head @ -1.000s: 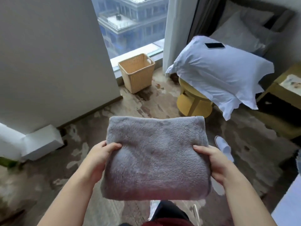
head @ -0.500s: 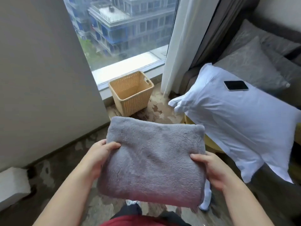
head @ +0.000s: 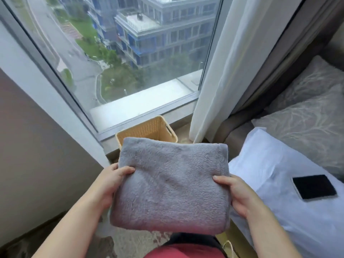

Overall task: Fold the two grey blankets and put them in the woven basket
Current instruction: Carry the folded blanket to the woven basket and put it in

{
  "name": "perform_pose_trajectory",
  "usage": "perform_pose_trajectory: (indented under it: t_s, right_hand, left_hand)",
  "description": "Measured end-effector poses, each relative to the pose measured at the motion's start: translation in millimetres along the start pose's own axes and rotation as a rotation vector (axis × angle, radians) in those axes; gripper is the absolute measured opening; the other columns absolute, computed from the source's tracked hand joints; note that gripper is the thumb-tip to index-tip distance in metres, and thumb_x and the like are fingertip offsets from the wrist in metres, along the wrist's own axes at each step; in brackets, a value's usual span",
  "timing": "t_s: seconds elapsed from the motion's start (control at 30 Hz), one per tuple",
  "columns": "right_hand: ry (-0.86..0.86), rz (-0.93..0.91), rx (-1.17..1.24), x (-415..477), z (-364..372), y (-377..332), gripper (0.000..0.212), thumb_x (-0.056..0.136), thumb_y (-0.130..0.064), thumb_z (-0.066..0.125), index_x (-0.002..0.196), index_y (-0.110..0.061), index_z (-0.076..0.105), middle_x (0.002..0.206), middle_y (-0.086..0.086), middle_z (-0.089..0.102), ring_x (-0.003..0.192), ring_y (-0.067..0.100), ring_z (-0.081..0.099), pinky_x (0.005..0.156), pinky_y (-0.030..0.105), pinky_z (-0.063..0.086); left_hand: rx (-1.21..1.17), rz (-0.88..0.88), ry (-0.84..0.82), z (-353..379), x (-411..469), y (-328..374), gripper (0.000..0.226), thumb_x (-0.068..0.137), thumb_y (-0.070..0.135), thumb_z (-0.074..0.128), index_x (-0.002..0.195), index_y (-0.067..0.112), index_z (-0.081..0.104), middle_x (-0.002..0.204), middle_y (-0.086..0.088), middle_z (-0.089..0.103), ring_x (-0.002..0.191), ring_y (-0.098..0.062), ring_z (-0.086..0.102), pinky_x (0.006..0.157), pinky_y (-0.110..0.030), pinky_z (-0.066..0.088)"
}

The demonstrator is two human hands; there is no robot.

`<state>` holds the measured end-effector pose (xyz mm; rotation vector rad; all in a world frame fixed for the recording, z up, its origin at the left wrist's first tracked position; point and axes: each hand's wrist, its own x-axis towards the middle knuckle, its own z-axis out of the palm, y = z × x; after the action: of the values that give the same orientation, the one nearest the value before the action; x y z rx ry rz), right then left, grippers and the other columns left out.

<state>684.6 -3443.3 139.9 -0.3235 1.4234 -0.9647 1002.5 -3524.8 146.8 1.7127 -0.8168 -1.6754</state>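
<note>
Got one folded grey blanket [head: 171,185] held flat out in front of me, up in the air. From this angle its far edge covers most of the woven basket [head: 145,129]. The left grip [head: 109,183] clamps the left edge, thumb on top and the rest tucked underneath. The right grip [head: 236,194] mirrors it on the right edge. Both are closed on the fabric and have nothing else in them.

The basket sits on the floor tight against the window ledge with its top open. I can't tell if anything's in it, and I can't see the second blanket from here.

For the drop-in, I'd get the bundle right over the opening and hold it level so the fold doesn't slump apart. Lower it in, don't toss it. It looks at least as wide as the basket, so I'd squeeze the sides in or tip one end down first, then let go of both edges together.

Mind the curtain [head: 219,71] just right of the basket. The pillow [head: 270,174] with the phone [head: 314,186] is close on my right too.
</note>
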Motion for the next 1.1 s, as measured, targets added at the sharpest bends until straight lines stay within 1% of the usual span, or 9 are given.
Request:
perform_pose_trajectory:
  t_s: [0.07, 0.2, 0.33, 0.53, 0.73, 0.83, 0.93, 1.0, 1.1]
  right_hand:
    - [-0.040, 0.043, -0.079, 48, 15, -38, 0.033, 0.077, -0.005, 0.064, 0.109, 0.000, 0.066, 0.105, 0.019, 0.071, 0.094, 0.032, 0.068, 0.085, 0.041, 0.052]
    - [-0.103, 0.108, -0.165, 128, 45, -103, 0.023, 0.083, -0.013, 0.062, 0.103, -0.003, 0.068, 0.094, 0.016, 0.074, 0.079, 0.026, 0.072, 0.071, 0.036, 0.052]
    - [-0.126, 0.207, -0.229, 191, 81, -137, 0.029, 0.080, -0.017, 0.064, 0.105, -0.003, 0.068, 0.099, 0.020, 0.072, 0.092, 0.035, 0.068, 0.091, 0.048, 0.051]
    - [-0.116, 0.306, -0.324, 268, 136, -157, 0.029, 0.073, -0.016, 0.068, 0.101, -0.006, 0.071, 0.098, 0.016, 0.074, 0.092, 0.033, 0.070, 0.083, 0.043, 0.054]
    - [-0.073, 0.328, -0.434, 369, 174, -147, 0.037, 0.068, -0.017, 0.070, 0.103, -0.007, 0.070, 0.097, 0.012, 0.075, 0.090, 0.029, 0.072, 0.079, 0.039, 0.055]
    - [-0.042, 0.326, -0.514, 440, 182, -123, 0.039, 0.066, -0.019, 0.071, 0.104, -0.009, 0.069, 0.098, 0.011, 0.075, 0.093, 0.029, 0.071, 0.083, 0.043, 0.055]
    - [-0.032, 0.354, -0.563, 513, 183, -90, 0.034, 0.070, -0.013, 0.068, 0.103, -0.008, 0.067, 0.099, 0.014, 0.074, 0.089, 0.030, 0.071, 0.077, 0.040, 0.055]
    - [-0.017, 0.365, -0.607, 559, 181, -67, 0.038, 0.066, -0.015, 0.069, 0.104, -0.008, 0.066, 0.101, 0.015, 0.073, 0.092, 0.033, 0.069, 0.083, 0.045, 0.055]
    - [0.010, 0.352, -0.627, 631, 182, -34, 0.039, 0.065, -0.017, 0.068, 0.104, -0.011, 0.067, 0.101, 0.013, 0.073, 0.095, 0.033, 0.068, 0.086, 0.047, 0.053]
  left_hand:
    - [-0.042, -0.024, 0.080, 4, 26, 19, 0.015, 0.083, 0.005, 0.064, 0.097, 0.008, 0.068, 0.080, -0.010, 0.075, 0.066, -0.021, 0.072, 0.054, -0.026, 0.054]
    - [-0.131, -0.045, 0.218, 5, 72, 52, 0.014, 0.084, 0.011, 0.065, 0.098, 0.011, 0.067, 0.080, -0.008, 0.076, 0.068, -0.020, 0.072, 0.056, -0.026, 0.052]
    - [-0.181, -0.099, 0.285, -4, 112, 70, 0.015, 0.084, 0.015, 0.066, 0.099, 0.013, 0.067, 0.081, -0.006, 0.076, 0.071, -0.020, 0.073, 0.055, -0.027, 0.053]
    - [-0.222, -0.208, 0.341, -28, 193, 76, 0.015, 0.082, 0.021, 0.066, 0.096, 0.015, 0.069, 0.083, -0.006, 0.076, 0.073, -0.023, 0.073, 0.055, -0.029, 0.053]
    - [-0.282, -0.319, 0.374, -40, 310, 47, 0.021, 0.080, 0.025, 0.064, 0.097, 0.013, 0.065, 0.087, -0.010, 0.074, 0.079, -0.026, 0.071, 0.057, -0.031, 0.051]
    - [-0.287, -0.369, 0.366, -41, 372, 15, 0.020, 0.083, 0.029, 0.063, 0.099, 0.018, 0.063, 0.092, -0.007, 0.072, 0.082, -0.023, 0.069, 0.058, -0.030, 0.049]
    - [-0.292, -0.399, 0.403, -37, 431, -23, 0.022, 0.084, 0.028, 0.062, 0.103, 0.019, 0.061, 0.095, -0.006, 0.070, 0.085, -0.023, 0.068, 0.060, -0.031, 0.049]
    - [-0.283, -0.416, 0.436, -31, 471, -46, 0.022, 0.083, 0.028, 0.061, 0.104, 0.020, 0.060, 0.096, -0.005, 0.069, 0.085, -0.023, 0.067, 0.061, -0.032, 0.050]
    - [-0.270, -0.415, 0.501, -21, 533, -78, 0.026, 0.081, 0.028, 0.060, 0.107, 0.023, 0.059, 0.101, -0.003, 0.068, 0.090, -0.023, 0.065, 0.077, -0.040, 0.054]
